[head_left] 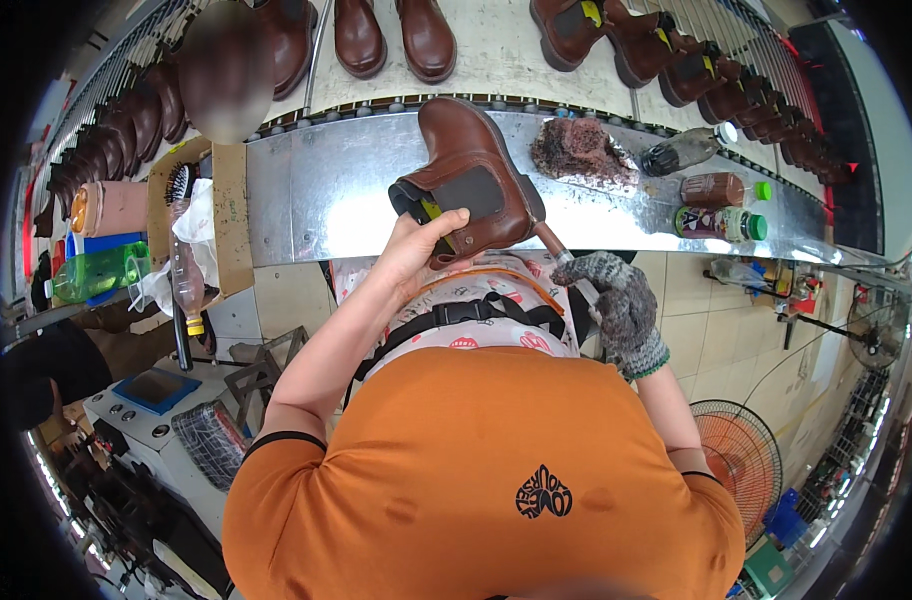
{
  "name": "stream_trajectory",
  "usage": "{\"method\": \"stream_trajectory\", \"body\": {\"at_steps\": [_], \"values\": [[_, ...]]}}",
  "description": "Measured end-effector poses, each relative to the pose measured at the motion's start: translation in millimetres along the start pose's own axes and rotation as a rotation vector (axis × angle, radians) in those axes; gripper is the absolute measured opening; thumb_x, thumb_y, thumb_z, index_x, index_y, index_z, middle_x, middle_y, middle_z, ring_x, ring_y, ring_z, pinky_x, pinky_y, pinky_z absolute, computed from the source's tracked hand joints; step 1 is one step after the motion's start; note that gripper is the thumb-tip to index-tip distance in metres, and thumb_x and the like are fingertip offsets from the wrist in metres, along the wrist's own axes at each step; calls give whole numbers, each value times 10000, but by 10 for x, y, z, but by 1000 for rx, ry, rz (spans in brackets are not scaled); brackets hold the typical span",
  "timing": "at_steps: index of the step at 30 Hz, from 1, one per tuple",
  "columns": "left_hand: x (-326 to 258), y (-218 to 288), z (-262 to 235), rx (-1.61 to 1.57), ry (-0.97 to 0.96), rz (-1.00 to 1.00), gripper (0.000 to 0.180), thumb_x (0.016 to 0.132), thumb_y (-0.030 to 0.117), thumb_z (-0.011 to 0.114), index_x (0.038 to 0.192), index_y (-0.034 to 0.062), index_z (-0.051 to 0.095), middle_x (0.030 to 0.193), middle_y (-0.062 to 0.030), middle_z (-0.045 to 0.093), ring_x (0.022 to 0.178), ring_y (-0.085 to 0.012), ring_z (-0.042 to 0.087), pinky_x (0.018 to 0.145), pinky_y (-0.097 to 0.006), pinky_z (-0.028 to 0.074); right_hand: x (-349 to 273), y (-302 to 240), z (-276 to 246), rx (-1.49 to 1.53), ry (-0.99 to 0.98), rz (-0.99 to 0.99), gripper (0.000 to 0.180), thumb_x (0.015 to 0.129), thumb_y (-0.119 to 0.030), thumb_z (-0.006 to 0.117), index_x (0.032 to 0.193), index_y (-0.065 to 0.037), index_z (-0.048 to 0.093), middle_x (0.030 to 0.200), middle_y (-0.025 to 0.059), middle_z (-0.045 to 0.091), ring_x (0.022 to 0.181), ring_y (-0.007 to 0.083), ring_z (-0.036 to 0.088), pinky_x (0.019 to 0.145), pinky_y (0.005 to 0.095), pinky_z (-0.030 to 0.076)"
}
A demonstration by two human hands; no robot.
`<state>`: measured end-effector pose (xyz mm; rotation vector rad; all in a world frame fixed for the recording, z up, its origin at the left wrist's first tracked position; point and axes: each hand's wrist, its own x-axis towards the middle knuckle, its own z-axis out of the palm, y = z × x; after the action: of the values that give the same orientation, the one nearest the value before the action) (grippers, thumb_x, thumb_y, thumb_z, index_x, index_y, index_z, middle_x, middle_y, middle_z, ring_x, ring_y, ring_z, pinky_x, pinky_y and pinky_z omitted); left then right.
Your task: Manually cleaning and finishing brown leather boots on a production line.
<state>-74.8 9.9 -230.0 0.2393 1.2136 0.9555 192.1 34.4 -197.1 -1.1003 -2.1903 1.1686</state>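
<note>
Holding a brown boot point(466, 145) near its opening with the bare left hand point(416, 250), over the metal bench point(346, 190): smooth glossy leather, rounded toe, matte dark side panel point(468, 196). Gripping a slim stick point(550, 238) near the heel with the right hand point(621, 300), gloved in speckled grey knit.

I have the left hand point(416, 248) gripping a brown boot point(464, 150), the gloved right hand point(621, 303) holding a slim tool point(549, 240) by its sole, bottles point(714, 223) on the metal desk point(326, 180)
</note>
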Motion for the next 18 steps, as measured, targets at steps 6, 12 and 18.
{"method": "stream_trajectory", "body": {"at_steps": [6, 12, 18], "values": [[47, 83, 102, -119, 14, 36, 519, 844, 281, 626, 1173, -82, 455, 1034, -214, 616, 817, -301, 676, 563, -251, 593, -8, -114, -9, -64, 68, -37, 275, 872, -206, 474, 862, -9, 665, 849, 126, 658, 795, 268, 639, 720, 332, 492], [74, 198, 139, -262, -19, 52, 523, 858, 282, 610, 1180, -96, 445, 1029, -237, 610, 817, -318, 672, 550, -215, 598, 2, -76, -3, 49, 158, -161, 277, 872, -233, 504, 860, 0, 652, 817, 128, 651, 767, 275, 633, 698, 337, 489], [63, 230, 45, -285, -46, 71, 529, 841, 300, 636, 1157, -89, 466, 1006, -215, 619, 831, -304, 674, 613, -214, 596, -75, -49, -285, 829, 0, 280, 270, 862, -125, 503, 1073, 7, 609, 892, 100, 650, 636, 85, 576, 498, 189, 431]]}}
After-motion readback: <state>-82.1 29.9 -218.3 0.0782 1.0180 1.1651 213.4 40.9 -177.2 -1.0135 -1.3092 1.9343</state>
